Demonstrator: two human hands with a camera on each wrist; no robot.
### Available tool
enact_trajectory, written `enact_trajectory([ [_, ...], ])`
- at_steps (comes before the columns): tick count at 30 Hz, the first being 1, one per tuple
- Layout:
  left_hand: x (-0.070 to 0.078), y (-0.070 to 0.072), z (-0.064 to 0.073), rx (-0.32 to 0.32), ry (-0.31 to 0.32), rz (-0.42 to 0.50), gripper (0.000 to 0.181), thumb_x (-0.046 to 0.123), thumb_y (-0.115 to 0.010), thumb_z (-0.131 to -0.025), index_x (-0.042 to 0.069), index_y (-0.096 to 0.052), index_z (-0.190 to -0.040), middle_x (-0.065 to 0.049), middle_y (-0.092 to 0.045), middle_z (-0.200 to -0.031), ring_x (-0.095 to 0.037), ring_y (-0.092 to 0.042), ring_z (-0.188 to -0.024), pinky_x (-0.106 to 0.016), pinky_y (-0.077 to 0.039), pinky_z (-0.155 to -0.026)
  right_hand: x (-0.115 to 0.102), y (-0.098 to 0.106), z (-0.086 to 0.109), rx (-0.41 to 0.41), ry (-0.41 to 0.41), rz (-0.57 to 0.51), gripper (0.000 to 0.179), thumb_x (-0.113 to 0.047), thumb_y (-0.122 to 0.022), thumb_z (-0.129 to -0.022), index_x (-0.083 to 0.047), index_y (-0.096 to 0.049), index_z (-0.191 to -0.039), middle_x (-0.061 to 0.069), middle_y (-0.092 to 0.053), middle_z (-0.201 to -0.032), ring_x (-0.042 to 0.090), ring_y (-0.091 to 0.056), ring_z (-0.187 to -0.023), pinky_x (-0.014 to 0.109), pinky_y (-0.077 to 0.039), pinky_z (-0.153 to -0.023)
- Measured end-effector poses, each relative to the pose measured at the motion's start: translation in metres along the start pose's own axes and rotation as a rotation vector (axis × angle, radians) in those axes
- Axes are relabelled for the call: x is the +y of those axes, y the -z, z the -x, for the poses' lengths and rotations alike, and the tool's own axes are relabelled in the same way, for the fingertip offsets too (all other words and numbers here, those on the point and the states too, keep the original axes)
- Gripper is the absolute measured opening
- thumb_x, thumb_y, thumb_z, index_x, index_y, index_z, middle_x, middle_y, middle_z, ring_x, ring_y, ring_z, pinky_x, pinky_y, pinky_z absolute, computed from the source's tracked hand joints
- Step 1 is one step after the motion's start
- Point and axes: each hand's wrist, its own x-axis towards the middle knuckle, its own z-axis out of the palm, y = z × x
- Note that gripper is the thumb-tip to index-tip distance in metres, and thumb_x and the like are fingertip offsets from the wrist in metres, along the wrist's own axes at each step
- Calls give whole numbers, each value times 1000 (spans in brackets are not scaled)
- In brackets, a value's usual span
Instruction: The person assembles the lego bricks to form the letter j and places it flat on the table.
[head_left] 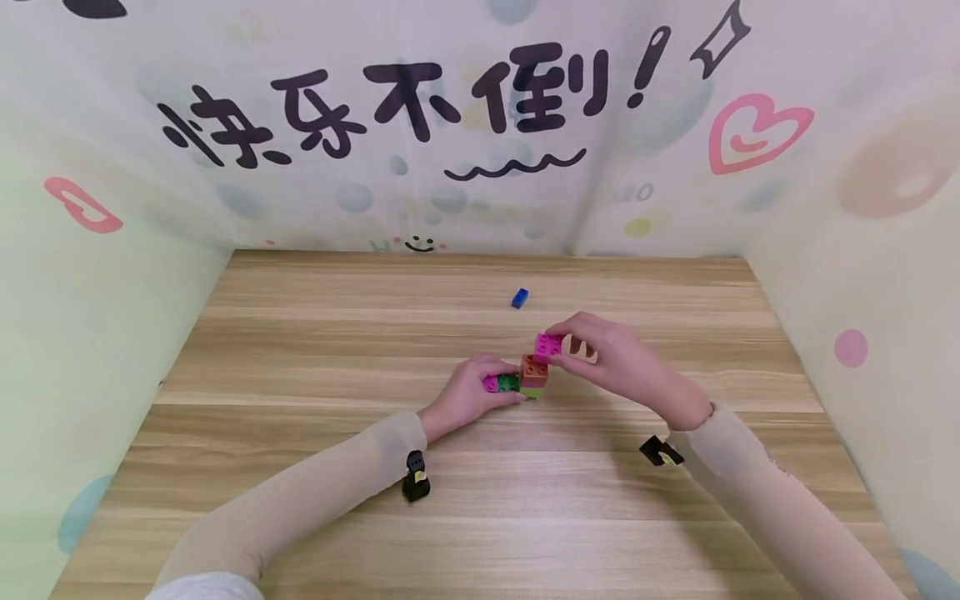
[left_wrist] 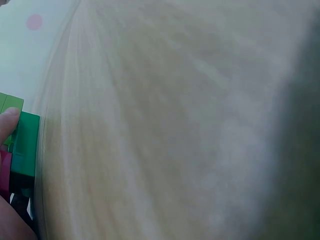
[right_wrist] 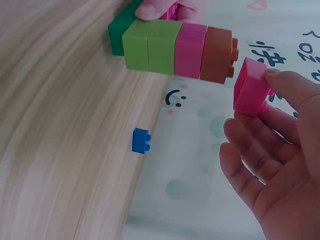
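Note:
In the right wrist view, a column of joined toy bricks runs from two light green bricks (right_wrist: 150, 46) through a magenta brick (right_wrist: 190, 50) to an orange-brown brick (right_wrist: 216, 55) with studs at its end. A dark green brick (right_wrist: 117, 36) sits at its base. My left hand (head_left: 467, 393) grips the base, with the thumb on the light green part. Between thumb and fingers, my right hand (head_left: 621, 360) pinches a pink brick (right_wrist: 251, 87), its hollow side facing the orange-brown studs across a small gap. Another magenta brick (head_left: 491, 383) shows inside the left hand.
A small blue brick (head_left: 520, 298) lies on the wooden table (head_left: 337, 333) beyond the hands. Printed cloth walls (head_left: 480, 208) stand along the table's back and sides. Each sleeve carries a small black device (head_left: 416, 477) near the wrist.

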Motion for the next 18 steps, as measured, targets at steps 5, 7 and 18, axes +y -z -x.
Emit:
enact_trajectory([
  [5,0,0,0,4,-10,0,46,27,-87,-87,9,-75,-127,-8,-71,-125,-26,-65,-115,-41,-52,-101,-5,-5,-2,-12,43,-9,28,-20,-78,-96,-13,-71,-122,-4,-71,-110,10,-63,-88,28,-56,-66],
  [7,0,0,0,5,-13,1,45,27,-87,-87,9,-75,-127,-8,-71,-125,-26,-65,-115,-41,-52,-100,-5,-6,-3,-16,51,-4,27,-20,-78,-96,-13,-71,-122,-3,-71,-110,11,-63,-88,28,-57,-66],
  [18,-1,0,0,-8,-21,3,45,26,-87,-87,11,-75,-128,-8,-71,-125,-24,-65,-114,-39,-53,-98,-9,-10,-2,-28,58,-1,30,-18,-78,-95,-10,-72,-123,0,-70,-110,12,-63,-86,25,-55,-66],
])
